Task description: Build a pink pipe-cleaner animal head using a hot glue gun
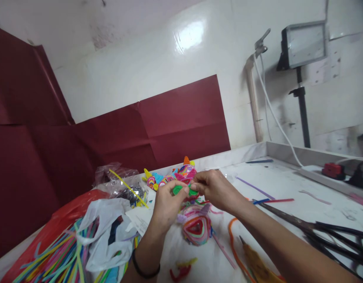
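Note:
My left hand (pixel 168 202) pinches a small green coiled pipe-cleaner piece (pixel 177 190) between thumb and fingers. From the other side, the fingertips of my right hand (pixel 213 185) are closed on the same green piece. Just below both hands lies a pink coiled pipe-cleaner shape (pixel 199 239) with a red centre. Behind them sit several bright coiled pipe-cleaner figures (pixel 153 181), partly hidden by my hands.
Loose pipe cleaners (pixel 66 253) and a white plastic bag (pixel 110 228) lie at left on a red bag (pixel 78 204). Black-handled scissors (pixel 305 226) and a yellow-handled pointed tool (pixel 253 257) are at right. A power strip (pixel 315 169) and a lamp (pixel 306 43) stand beyond.

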A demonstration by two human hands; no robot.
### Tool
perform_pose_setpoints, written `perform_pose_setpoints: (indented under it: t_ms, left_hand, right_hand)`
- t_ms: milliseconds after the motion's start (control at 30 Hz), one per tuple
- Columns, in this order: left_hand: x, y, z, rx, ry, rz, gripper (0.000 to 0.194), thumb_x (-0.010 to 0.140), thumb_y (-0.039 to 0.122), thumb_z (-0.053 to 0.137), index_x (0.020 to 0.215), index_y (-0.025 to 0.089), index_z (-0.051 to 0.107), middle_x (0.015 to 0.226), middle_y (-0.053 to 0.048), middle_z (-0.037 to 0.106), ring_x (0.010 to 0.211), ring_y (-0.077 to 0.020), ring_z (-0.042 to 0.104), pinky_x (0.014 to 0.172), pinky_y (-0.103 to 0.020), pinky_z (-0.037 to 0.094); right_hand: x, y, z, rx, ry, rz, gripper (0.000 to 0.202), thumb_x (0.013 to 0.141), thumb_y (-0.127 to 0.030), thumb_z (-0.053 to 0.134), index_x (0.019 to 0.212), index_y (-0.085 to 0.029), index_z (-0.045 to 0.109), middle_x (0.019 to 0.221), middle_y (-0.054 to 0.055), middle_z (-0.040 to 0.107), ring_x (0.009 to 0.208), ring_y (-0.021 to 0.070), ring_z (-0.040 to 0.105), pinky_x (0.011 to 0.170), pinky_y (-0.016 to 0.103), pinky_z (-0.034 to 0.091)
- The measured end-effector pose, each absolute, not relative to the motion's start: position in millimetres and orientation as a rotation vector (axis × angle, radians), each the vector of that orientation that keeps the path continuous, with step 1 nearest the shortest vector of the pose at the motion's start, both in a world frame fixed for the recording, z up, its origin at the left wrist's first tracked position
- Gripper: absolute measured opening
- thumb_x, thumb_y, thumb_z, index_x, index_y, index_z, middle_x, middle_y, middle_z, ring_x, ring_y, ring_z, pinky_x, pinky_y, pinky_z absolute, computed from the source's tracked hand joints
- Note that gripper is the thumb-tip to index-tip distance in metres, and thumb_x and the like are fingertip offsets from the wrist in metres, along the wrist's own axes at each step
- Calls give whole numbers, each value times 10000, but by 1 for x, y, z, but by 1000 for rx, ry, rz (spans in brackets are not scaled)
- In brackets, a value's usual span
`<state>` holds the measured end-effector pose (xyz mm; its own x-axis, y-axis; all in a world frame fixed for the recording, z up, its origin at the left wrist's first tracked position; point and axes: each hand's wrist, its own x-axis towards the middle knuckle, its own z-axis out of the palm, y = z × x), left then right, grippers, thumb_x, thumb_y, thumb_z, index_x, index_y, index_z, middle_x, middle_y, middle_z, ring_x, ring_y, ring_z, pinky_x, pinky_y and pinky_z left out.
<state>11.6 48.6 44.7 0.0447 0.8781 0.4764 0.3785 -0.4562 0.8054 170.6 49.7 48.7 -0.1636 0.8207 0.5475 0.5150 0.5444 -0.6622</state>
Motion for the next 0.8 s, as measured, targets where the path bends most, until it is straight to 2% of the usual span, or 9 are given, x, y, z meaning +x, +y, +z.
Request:
perform_pose_setpoints:
  t_ms: [167, 333, 533, 633, 800]
  left_hand:
    - [14, 51, 40, 1782, 1253, 1528, 116, 674, 289, 683, 686, 178, 716, 574, -6, 663, 496, -136, 523, 487, -233, 376]
    - [16, 51, 41, 1806, 1240, 1605, 95, 672, 272, 673, 652, 185, 709, 581, -13, 678, 564, -168, 602, 554, -257, 453]
    - [16, 55, 37, 1712, 1197, 1605, 140, 671, 306, 700, 698, 169, 703, 592, -17, 672, 542, -160, 591, 510, -248, 449]
    - [15, 56, 36, 1673, 1165, 1616, 136, 671, 296, 707, 700, 164, 697, 604, -11, 661, 549, -144, 573, 514, -236, 439]
    - [16, 56, 37, 1684, 1224, 1594, 144, 657, 304, 705, 678, 162, 698, 584, -5, 645, 534, -136, 553, 512, -231, 421]
  right_hand:
    - [162, 47, 48, -1114, -1696, 400, 270, 775, -96, 583, 530, -203, 542, 472, -41, 485, 487, 131, 447, 517, 254, 298]
    - [155, 45, 45, -1109, -1580, 445, 209, 776, -109, 578, 589, -200, 595, 504, -30, 551, 511, 135, 494, 530, 246, 341]
    - [155, 53, 39, -1031, -1585, 577, 196, 809, -172, 563, 617, -191, 596, 505, -22, 580, 487, 132, 534, 494, 228, 392]
    - [160, 56, 39, -981, -1652, 625, 192, 810, -152, 539, 628, -193, 587, 521, -26, 595, 488, 129, 572, 496, 218, 421]
    - [167, 56, 43, -1005, -1724, 498, 186, 780, -125, 579, 609, -198, 596, 530, -28, 577, 503, 131, 553, 520, 235, 369]
